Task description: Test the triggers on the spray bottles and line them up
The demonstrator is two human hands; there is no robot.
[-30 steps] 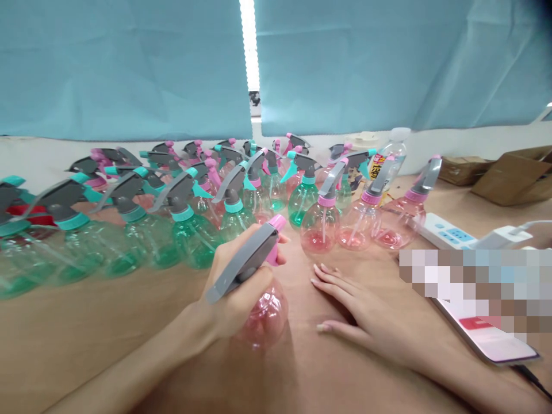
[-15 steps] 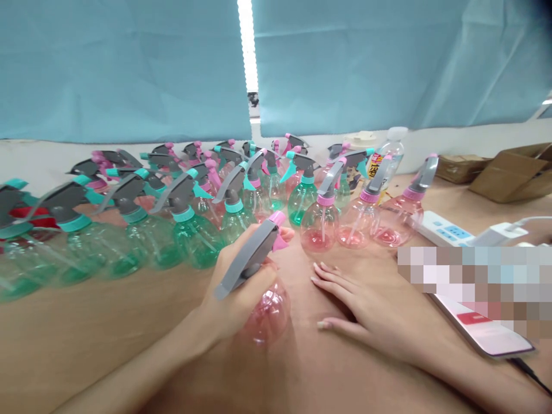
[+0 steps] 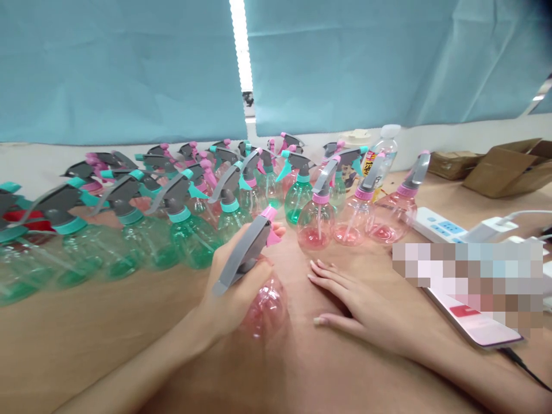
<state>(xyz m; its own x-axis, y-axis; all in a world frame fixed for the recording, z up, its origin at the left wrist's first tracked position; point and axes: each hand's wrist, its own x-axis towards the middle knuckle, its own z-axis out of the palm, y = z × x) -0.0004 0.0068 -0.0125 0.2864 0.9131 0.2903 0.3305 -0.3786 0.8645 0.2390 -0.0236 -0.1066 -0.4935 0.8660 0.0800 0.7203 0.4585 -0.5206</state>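
Observation:
My left hand (image 3: 235,287) is wrapped around the neck of a pink spray bottle (image 3: 266,307) with a grey and pink trigger head. The bottle's collar is hidden behind the fingers, and its nozzle points away to the right. My right hand (image 3: 349,299) lies flat on the wooden table (image 3: 142,328), fingers stretched out, holding nothing. Just beyond it stand three pink spray bottles, the nearest one (image 3: 316,227) with a little pink-looking liquid at the bottom. Left of my left hand is a row of green spray bottles, among them one with a teal collar (image 3: 194,238).
More pink and green spray bottles crowd the back by the wall. A labelled clear bottle (image 3: 386,152) stands behind the pink ones. On the right are a power strip (image 3: 437,224) with plugs, a phone (image 3: 483,328) on a cable, and an open cardboard box (image 3: 504,169).
The view has shifted slightly, so the scene sits a little further left. Both hands and the held spray bottle keep nearly the same position on the table.

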